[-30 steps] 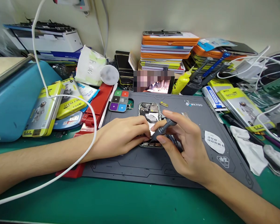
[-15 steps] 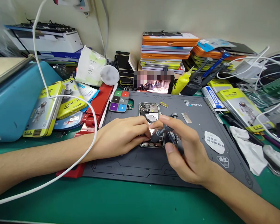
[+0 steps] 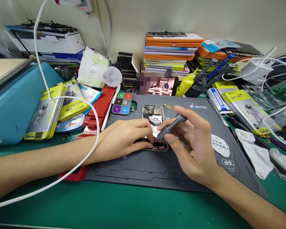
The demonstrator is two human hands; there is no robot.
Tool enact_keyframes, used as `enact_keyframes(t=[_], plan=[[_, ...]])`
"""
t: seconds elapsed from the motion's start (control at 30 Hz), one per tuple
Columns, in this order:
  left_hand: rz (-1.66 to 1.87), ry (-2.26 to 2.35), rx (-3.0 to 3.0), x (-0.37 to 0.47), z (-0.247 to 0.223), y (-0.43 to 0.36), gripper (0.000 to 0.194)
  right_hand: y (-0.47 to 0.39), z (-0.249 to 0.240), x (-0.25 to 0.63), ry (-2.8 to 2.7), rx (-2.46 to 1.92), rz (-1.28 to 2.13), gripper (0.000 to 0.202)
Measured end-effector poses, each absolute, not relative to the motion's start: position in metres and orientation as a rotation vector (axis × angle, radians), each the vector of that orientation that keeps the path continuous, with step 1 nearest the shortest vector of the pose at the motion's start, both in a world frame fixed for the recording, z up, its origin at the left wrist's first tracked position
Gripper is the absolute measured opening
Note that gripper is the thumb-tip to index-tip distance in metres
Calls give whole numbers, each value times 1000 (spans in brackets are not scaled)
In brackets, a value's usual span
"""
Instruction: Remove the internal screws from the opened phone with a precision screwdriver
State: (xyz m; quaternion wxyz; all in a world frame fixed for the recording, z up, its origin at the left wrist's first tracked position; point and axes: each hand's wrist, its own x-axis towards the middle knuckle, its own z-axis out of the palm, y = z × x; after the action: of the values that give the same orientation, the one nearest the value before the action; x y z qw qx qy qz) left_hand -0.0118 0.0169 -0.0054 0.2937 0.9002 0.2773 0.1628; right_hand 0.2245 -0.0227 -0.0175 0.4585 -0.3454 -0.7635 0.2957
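An opened phone (image 3: 152, 111) lies on the dark grey work mat (image 3: 138, 168), its inner parts and a pale round coil showing. Over its lower half, my right hand (image 3: 195, 143) grips a grey screwdriver (image 3: 168, 129) between thumb and fingers, with the forefinger at its top end. The screwdriver slants down to the left, its tip close to the phone's lower part. My left hand (image 3: 131, 135) reaches in from the left, fingertips pinched together at the phone near that tip. Whatever those fingers hold is hidden.
Left of the phone sits a coloured screw tray (image 3: 121, 103) beside a red tool (image 3: 105, 105). A lit phone screen (image 3: 163, 86), a yellow bottle (image 3: 186, 83) and a screwdriver stand (image 3: 197, 86) are behind. A white cable (image 3: 96, 127) crosses over my left forearm. Battery boxes (image 3: 250, 109) lie right.
The screwdriver now leans further to the right, and my right hand has shifted slightly right and up with it. My left hand stays almost still. The picture on the phone screen behind differs.
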Motion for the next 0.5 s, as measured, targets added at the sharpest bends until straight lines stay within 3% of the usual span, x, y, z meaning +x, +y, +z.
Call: enact_keyframes(t=[0.2, 0.37, 0.5], plan=[[464, 791, 2367, -11, -4, 18, 10, -25, -18, 222, -1794, -797, 594, 66], [596, 913, 2311, -10, -3, 19, 13, -28, -26, 222, -1933, -719, 659, 82], [598, 986, 2275, -11, -1, 17, 18, -27, -30, 222, -2006, -719, 692, 83]])
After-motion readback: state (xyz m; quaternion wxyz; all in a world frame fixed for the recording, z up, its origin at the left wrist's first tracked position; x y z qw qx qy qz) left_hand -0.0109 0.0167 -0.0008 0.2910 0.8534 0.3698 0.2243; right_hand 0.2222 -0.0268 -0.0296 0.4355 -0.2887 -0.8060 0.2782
